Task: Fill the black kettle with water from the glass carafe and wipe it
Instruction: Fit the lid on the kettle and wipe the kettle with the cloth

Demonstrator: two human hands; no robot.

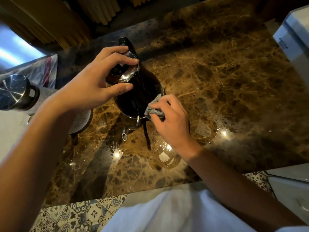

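The black kettle [140,91] stands on the brown marble counter [225,84], its thin metal spout [129,129] pointing toward me and its black handle at the far side. My left hand [93,81] grips the shiny metal lid [122,72] at the kettle's top. My right hand [170,121] holds a small grey cloth [153,108] pressed against the kettle's lower right side. A glass carafe with a steel lid [15,91] stands at the left, partly hidden behind my left forearm.
A black cord [146,136] runs from the kettle's base toward me. Wet patches shine on the counter near the front edge. A white appliance [294,39] stands at the far right. Yellow curtains hang behind the counter. Patterned floor tiles show below.
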